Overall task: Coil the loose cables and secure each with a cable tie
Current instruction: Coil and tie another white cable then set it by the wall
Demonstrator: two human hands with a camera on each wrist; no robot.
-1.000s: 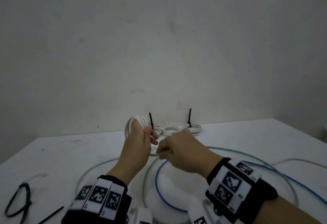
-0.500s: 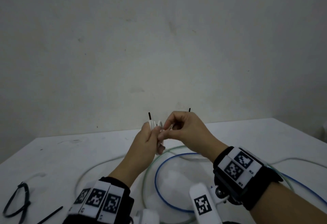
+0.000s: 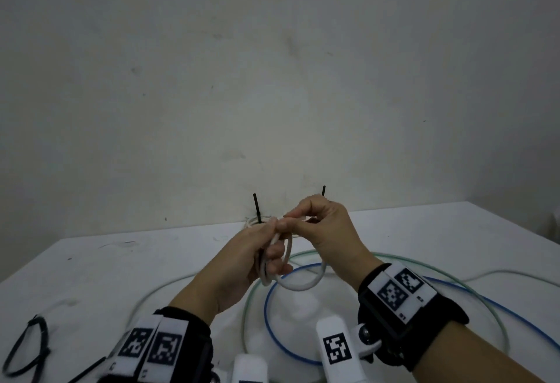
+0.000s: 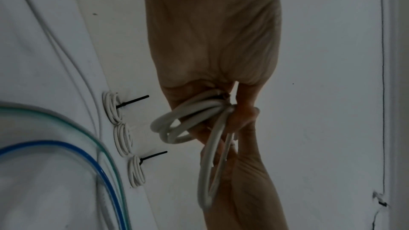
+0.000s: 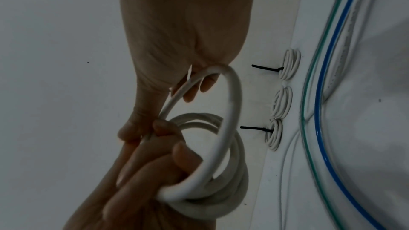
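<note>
My left hand [image 3: 239, 264] grips a small coil of white cable [image 3: 298, 285], held up above the table; its fingers curl through the loops [image 5: 221, 155]. My right hand [image 3: 330, 231] is against the left one and pinches the outer turn of the same cable [image 5: 177, 97] at the top of the coil. A thin white strip [image 5: 189, 74] sticks out by the right fingers. In the left wrist view the coil [image 4: 177, 123] hangs from the left fingers. The right hand [image 4: 245, 181] reaches in from below.
Three small white coils [image 4: 122, 139] lie in a row by the wall, two of them with upright black tie tails [image 3: 257, 207]. Loose blue [image 3: 266, 307], green [image 3: 246, 307] and white [image 3: 157, 291] cables sprawl over the white table [image 3: 454, 246]. Black cable ties [image 3: 30, 349] lie at the near left.
My right hand has risen from below the left hand to the top of the coil, bringing another turn of white cable round. One large loop now hangs beneath both hands.
</note>
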